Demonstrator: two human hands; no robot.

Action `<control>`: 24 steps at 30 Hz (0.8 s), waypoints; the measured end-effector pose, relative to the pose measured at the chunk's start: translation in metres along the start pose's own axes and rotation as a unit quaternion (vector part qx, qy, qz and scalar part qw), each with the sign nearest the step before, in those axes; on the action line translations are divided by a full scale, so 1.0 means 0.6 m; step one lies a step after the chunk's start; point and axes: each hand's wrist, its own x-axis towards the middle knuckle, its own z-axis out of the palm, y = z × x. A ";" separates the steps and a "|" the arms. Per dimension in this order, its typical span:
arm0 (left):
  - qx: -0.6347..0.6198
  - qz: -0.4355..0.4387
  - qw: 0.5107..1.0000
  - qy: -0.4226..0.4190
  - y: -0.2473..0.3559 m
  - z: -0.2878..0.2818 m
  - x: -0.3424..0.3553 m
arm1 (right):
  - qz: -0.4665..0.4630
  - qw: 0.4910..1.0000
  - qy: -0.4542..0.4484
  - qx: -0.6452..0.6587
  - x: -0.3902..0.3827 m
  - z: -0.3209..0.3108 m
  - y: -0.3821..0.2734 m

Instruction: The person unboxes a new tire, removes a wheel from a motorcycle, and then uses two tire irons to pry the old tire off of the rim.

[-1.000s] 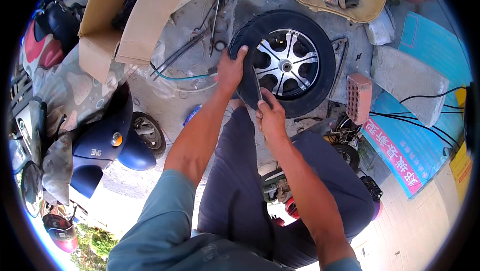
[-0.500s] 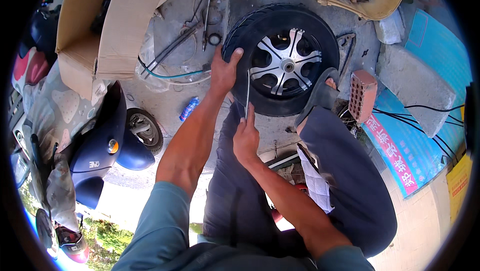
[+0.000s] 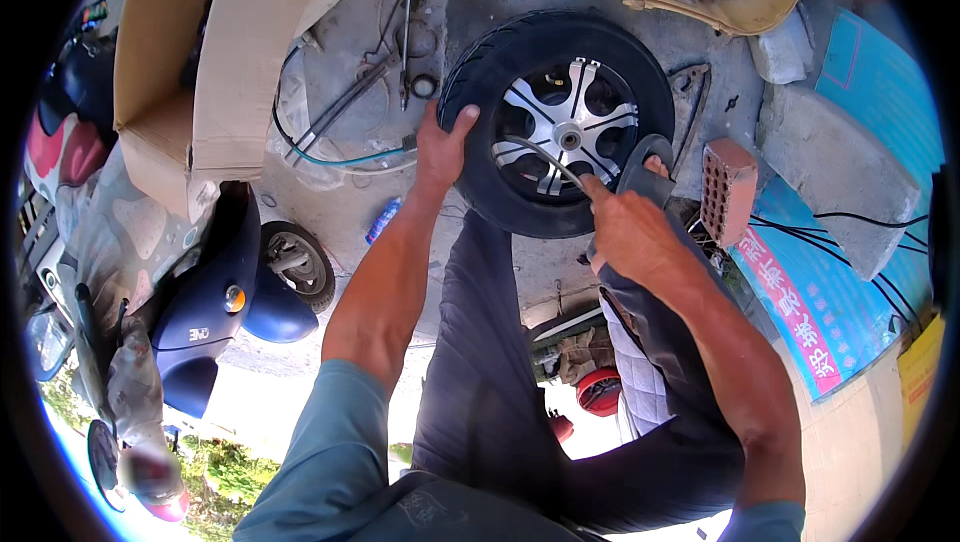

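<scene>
A scooter wheel with a black tyre (image 3: 486,180) and a silver spoked rim (image 3: 575,120) lies flat on the ground before me. My left hand (image 3: 443,145) clasps the tyre's left side, thumb on the sidewall and fingers around the outer edge, partly hidden. In my right hand (image 3: 632,229), at the wheel's lower right, is a curved metal tyre lever (image 3: 548,158). The lever crosses the rim, its far tip at the rim's left edge. My sandalled foot (image 3: 650,164) presses against the tyre's lower right.
Long metal tools (image 3: 345,107) and a thin hose (image 3: 345,158) lie left of the wheel, near a cardboard box (image 3: 245,62) and a blue can (image 3: 383,219). A brick (image 3: 728,190) and concrete slab (image 3: 845,167) sit right. Beyond is a tool-filled tan container (image 3: 745,20). A dark blue scooter (image 3: 205,302) stands left.
My right hand has swung right and upward, tilting the lever from near upright to a slant across the rim. My left hand keeps its hold on the tyre.
</scene>
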 end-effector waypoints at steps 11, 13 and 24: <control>0.013 -0.058 0.996 0.065 0.015 0.007 -0.036 | -0.040 0.980 0.056 -0.188 0.050 -0.135 0.059; -0.070 -0.081 0.994 0.039 -0.034 0.005 -0.080 | -0.070 0.975 0.055 -0.202 0.062 -0.116 0.059; -0.305 -0.213 0.928 0.037 -0.051 0.020 -0.114 | -0.141 0.976 0.048 -0.161 0.136 -0.053 0.102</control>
